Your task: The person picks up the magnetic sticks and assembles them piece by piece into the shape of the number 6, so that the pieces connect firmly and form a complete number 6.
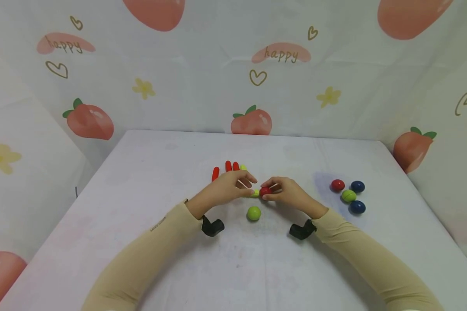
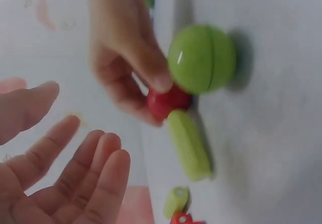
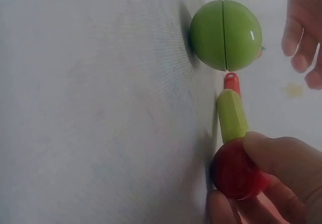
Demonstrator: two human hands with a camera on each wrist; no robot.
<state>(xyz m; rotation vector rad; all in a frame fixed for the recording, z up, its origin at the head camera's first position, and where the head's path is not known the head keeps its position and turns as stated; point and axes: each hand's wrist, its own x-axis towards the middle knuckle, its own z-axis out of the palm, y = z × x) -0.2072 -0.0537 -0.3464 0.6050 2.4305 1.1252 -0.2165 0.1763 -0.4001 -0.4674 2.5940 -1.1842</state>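
My right hand [image 1: 289,193] pinches a glossy red ball [image 3: 236,171] between thumb and fingers, low over the white table. The ball meets the end of a short, ridged yellow-green stick [image 2: 190,146] that lies on the cloth. Nearer to me sits a light green ball [image 1: 254,213], a dark seam running round it in both wrist views. To the left of the red ball, my left hand [image 1: 233,186] hovers with fingers apart and loosely bent, nothing in them. It partly hides the stick in the head view.
Beyond the left hand lie a few red sticks [image 1: 215,173] and another yellow-green stick [image 1: 243,167], partly covered by it. On the right side of the table [image 1: 202,276] are grouped a red ball [image 1: 337,185], a green ball [image 1: 349,196] and two dark blue balls [image 1: 357,207].
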